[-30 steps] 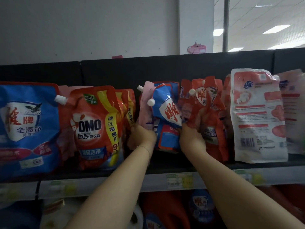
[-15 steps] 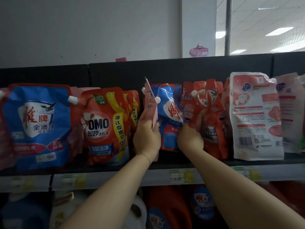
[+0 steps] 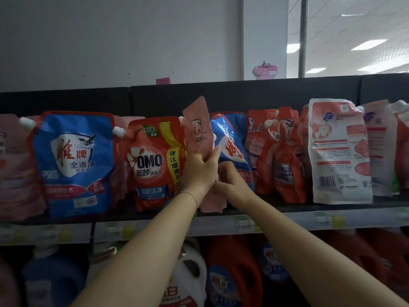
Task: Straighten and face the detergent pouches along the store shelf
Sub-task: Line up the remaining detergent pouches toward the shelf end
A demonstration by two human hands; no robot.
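Observation:
A pink detergent pouch [image 3: 197, 129] stands tilted at the middle of the top shelf [image 3: 287, 210], its front turned toward me. My left hand [image 3: 199, 171] grips it at mid-height. My right hand [image 3: 230, 180] holds the same pouch lower down, on its right side. Right behind it leans a blue pouch [image 3: 232, 142], folded over at the top. To the left stands a red OMO pouch [image 3: 152, 160] and a big blue pouch [image 3: 70, 160], both facing front.
Right of my hands are slumped red pouches [image 3: 276, 151] and a white pouch [image 3: 338, 151] showing its back with a barcode. Pink pouches sit at both far ends. Detergent jugs [image 3: 230, 269] fill the lower shelf. A black back panel runs behind the pouches.
My left hand has pulled the pink pouch out and turned it from edge-on to face front. My right hand has left the red pouches and moved left onto the pink pouch.

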